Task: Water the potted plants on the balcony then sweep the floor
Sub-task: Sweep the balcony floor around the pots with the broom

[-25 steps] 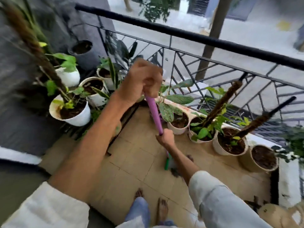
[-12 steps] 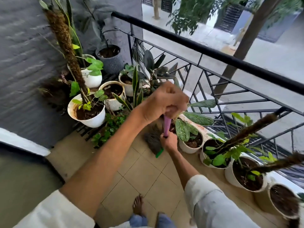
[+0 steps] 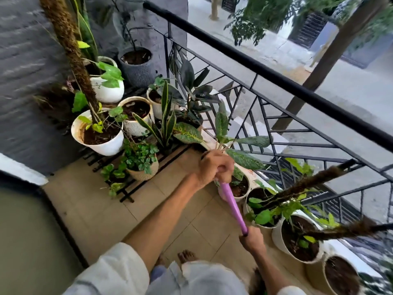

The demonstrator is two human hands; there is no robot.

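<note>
A broom with a purple handle (image 3: 231,204) slants down across the beige tiled floor (image 3: 102,211). My left hand (image 3: 214,167) is closed around the handle's top end. My right hand (image 3: 253,238) grips it lower down, close to my body. The bristles (image 3: 258,281) show only as a dark blur behind my right forearm near the bottom edge. White potted plants with moss poles (image 3: 297,241) line the railing on the right. More pots (image 3: 100,133) cluster at the far left corner.
A black metal railing (image 3: 276,79) runs along the right side. A black slatted stand (image 3: 136,184) on the floor carries a woven pot (image 3: 142,169). A grey wall (image 3: 23,81) closes the left. My bare feet (image 3: 187,256) stand on the tiles.
The broom has swung back toward me: its head was out by the pots and is now near my feet. My right hand moved down and nearer. The view shifted left.
</note>
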